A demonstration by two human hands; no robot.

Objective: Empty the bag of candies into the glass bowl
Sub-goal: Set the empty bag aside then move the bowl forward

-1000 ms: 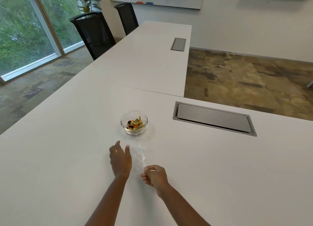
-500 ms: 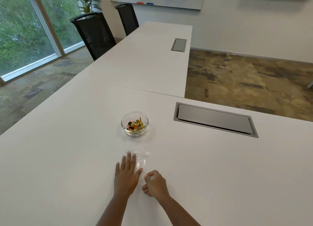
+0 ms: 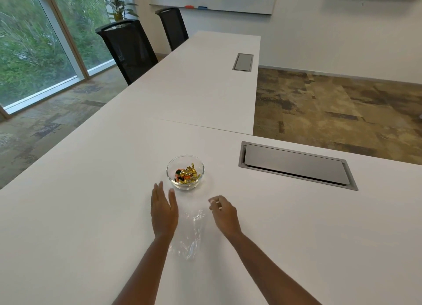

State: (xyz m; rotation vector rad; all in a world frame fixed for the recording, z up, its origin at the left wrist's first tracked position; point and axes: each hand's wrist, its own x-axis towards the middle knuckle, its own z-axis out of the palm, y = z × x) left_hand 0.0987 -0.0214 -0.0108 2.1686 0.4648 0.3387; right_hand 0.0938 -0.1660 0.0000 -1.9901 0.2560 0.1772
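Both hands have lifted off the bag since half a second ago and now sit apart on either side of it, nearer the bowl; the bag lies loose between the forearms. Table (image 3: pixel 91 213): white, large, joined to a second white top running away toward the far wall. Hatch (image 3: pixel 296 165): grey metal panel set in the table, right of the bowl, well apart from it. Chairs (image 3: pixel 127 46): two, black mesh, along the left side of the far top. Left hand (image 3: pixel 163 210): open, fingers straight and close together, thumb out toward the bowl, holding nothing; its fingertips are just beside the bowl's near left wall, not clearly touching. Right hand (image 3: pixel 225 214): fingers loosely curled, nothing visibly held; whether the tips pinch anything cannot be told. Bag (image 3: pixel 190 234): clear plastic, crumpled, flat on the table, empty as far as can be seen, near edge close to the left wrist. Bowl (image 3: pixel 173 181): small clear glass, upright, just beyond the hands. Candies (image 3: pixel 187 174): gold, orange and dark wrappers, heaped inside the bowl.
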